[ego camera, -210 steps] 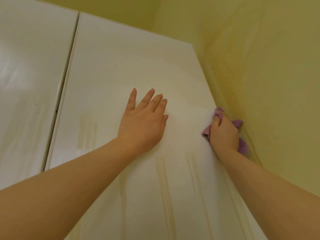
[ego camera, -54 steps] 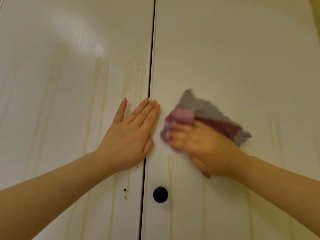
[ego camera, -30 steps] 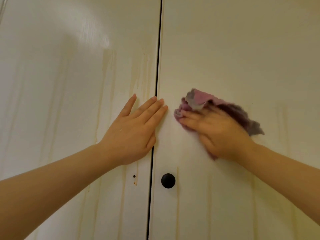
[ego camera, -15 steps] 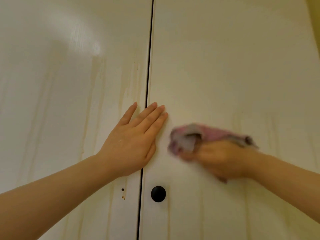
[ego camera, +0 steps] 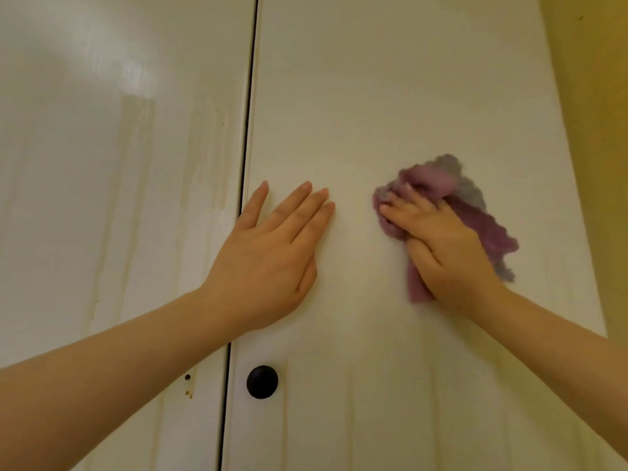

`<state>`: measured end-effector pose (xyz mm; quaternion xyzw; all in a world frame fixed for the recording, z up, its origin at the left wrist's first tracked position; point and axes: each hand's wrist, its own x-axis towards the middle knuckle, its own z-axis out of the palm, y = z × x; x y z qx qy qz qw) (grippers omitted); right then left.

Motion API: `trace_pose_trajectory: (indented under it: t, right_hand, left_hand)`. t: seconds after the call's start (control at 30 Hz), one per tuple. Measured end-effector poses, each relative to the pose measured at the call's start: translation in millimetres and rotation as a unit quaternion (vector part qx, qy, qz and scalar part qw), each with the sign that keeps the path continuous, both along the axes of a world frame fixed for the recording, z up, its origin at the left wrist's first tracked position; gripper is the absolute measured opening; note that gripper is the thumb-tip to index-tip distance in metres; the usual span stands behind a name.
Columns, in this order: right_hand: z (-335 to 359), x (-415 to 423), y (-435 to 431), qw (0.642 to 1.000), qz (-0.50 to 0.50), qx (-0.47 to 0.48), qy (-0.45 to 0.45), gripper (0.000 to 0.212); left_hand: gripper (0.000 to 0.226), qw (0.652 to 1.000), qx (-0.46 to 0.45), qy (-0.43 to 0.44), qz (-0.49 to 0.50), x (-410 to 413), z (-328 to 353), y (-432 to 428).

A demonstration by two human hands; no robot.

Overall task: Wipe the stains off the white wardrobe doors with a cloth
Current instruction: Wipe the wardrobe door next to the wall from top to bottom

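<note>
Right hand presses cloth on white door.

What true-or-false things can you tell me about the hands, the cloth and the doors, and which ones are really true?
1. The right hand presses a purple cloth against the right door. True.
2. The left hand holds a sponge. False: it lies flat on the right door and holds nothing.
3. A black knob sits on the right door, lower than the left hand. True.
4. The left door is spotless. False: yellowish streaks run down it.
5. The wall beside the right door is blue. False: it is yellow.
</note>
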<state>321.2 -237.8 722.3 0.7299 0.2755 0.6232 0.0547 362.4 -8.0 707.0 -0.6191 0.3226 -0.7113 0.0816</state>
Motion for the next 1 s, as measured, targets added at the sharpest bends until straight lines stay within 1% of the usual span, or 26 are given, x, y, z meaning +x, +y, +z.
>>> trace_pose_trajectory:
  t: [0.03, 0.1, 0.13, 0.17, 0.2, 0.23, 0.27, 0.3, 0.33, 0.43, 0.47, 0.5, 0.53, 0.57, 0.6, 0.63, 0.67, 0.73, 0.77, 0.8, 0.83, 0.87, 0.9, 0.93, 0.97, 1.0]
  right_hand:
    - [-15.6, 3.0, 2.0, 0.997, -0.001, -0.082, 0.013, 0.042]
    - [-40.6, -0.4, -3.2, 0.964, 0.000, -0.260, 0.049, 0.039]
    - [-38.9, -3.7, -9.3, 0.952, -0.006, -0.299, 0.057, 0.038]
    - [-31.3, -2.9, -17.2, 0.957, -0.004, -0.284, 0.056, 0.037]
    - [-20.9, -1.6, -23.3, 0.975, 0.004, -0.216, 0.057, 0.036]
    - [-10.0, -4.2, -25.2, 0.991, 0.035, -0.114, 0.051, 0.036]
    - [-1.2, -3.8, -26.7, 0.998, 0.058, -0.011, 0.024, 0.038]
    - [1.0, -2.8, -23.8, 0.997, 0.057, 0.056, -0.004, 0.043]
    - [-4.1, -2.8, -18.1, 0.998, 0.043, 0.048, -0.022, 0.044]
    - [-32.3, 1.6, -19.8, 0.983, 0.006, -0.185, 0.018, 0.036]
    - [-30.6, -1.0, -24.6, 0.976, -0.008, -0.213, 0.035, 0.040]
    - [-21.7, -3.0, -30.2, 0.984, -0.019, -0.173, 0.045, 0.044]
    - [-10.0, -2.9, -35.0, 0.995, 0.001, -0.079, 0.055, 0.043]
    - [0.2, -2.1, -39.7, 0.998, 0.047, 0.018, 0.028, 0.040]
    - [6.3, -2.5, -37.7, 0.994, 0.052, 0.092, -0.009, 0.041]
    - [3.9, -2.7, -30.2, 0.994, 0.041, 0.101, -0.032, 0.043]
    - [-5.5, -2.3, -25.1, 0.998, 0.030, 0.045, -0.037, 0.039]
    - [-32.9, -1.5, -26.6, 0.990, 0.015, -0.142, -0.001, 0.036]
    - [-42.3, -2.4, -34.3, 0.979, 0.000, -0.202, 0.022, 0.037]
    - [-42.2, -7.6, -43.0, 0.977, -0.021, -0.211, 0.027, 0.038]
    - [-35.9, -9.5, -53.8, 0.985, -0.031, -0.166, 0.024, 0.037]
    - [-27.4, -10.4, -60.6, 0.997, -0.013, -0.071, 0.017, 0.038]
    - [-20.5, -10.4, -65.5, 0.999, 0.022, 0.037, -0.009, 0.040]
    - [-16.7, -9.7, -65.4, 0.993, 0.025, 0.109, -0.034, 0.044]
    - [-20.7, -8.8, -60.2, 0.992, 0.017, 0.120, -0.048, 0.046]
    - [-30.0, -6.8, -56.6, 0.997, 0.005, 0.063, -0.037, 0.046]
  left_hand:
    - [0.053, 1.000, 0.001, -0.001, -0.002, -0.3, 0.4, -1.1]
    - [0.053, 1.000, 0.007, -0.001, -0.006, -1.0, 1.2, -4.0]
    - [0.054, 1.000, 0.011, -0.001, -0.007, -1.4, 1.6, -5.2]
    - [0.054, 1.000, 0.014, 0.000, -0.008, -1.9, 2.1, -6.4]
    - [0.054, 1.000, 0.016, 0.000, -0.008, -2.1, 2.9, -7.7]
    - [0.054, 1.000, 0.017, 0.001, -0.007, -1.8, 3.7, -9.0]
    - [0.053, 1.000, 0.015, 0.005, -0.007, -1.4, 4.1, -10.5]
    - [0.053, 1.000, 0.011, 0.010, -0.009, -1.0, 4.5, -12.3]
    - [0.054, 1.000, 0.007, 0.014, -0.011, -0.8, 4.9, -14.1]
    - [0.054, 1.000, 0.002, 0.022, -0.017, -0.2, 6.7, -17.0]
    - [0.055, 1.000, 0.003, 0.024, -0.018, 0.0, 7.2, -16.9]
    - [0.056, 1.000, 0.006, 0.025, -0.018, 0.1, 7.5, -16.8]
    - [0.056, 1.000, 0.008, 0.024, -0.018, 0.5, 8.0, -17.1]
    - [0.057, 0.999, 0.010, 0.024, -0.018, 0.6, 7.7, -17.7]
    - [0.057, 0.999, 0.010, 0.026, -0.019, 0.4, 6.7, -18.4]
    - [0.057, 0.999, 0.010, 0.027, -0.019, 0.3, 5.9, -19.4]
    - [0.057, 0.999, 0.011, 0.026, -0.020, 0.0, 5.7, -20.3]
    - [0.058, 0.999, 0.017, 0.021, -0.017, 0.0, 6.5, -21.7]
    - [0.058, 0.999, 0.022, 0.021, -0.013, 0.7, 6.4, -22.4]
    - [0.058, 0.999, 0.026, 0.022, -0.009, 1.2, 6.5, -23.3]
    - [0.059, 0.999, 0.027, 0.023, -0.006, 1.7, 6.4, -24.8]
    - [0.059, 0.999, 0.027, 0.024, -0.002, 2.1, 6.5, -25.5]
    - [0.059, 0.999, 0.026, 0.026, -0.001, 2.4, 5.6, -27.5]
    - [0.059, 0.999, 0.023, 0.029, -0.002, 2.6, 5.0, -29.2]
    - [0.060, 0.999, 0.020, 0.029, -0.002, 2.9, 4.5, -30.9]
    - [0.060, 0.999, 0.018, 0.028, -0.002, 2.9, 4.1, -31.6]
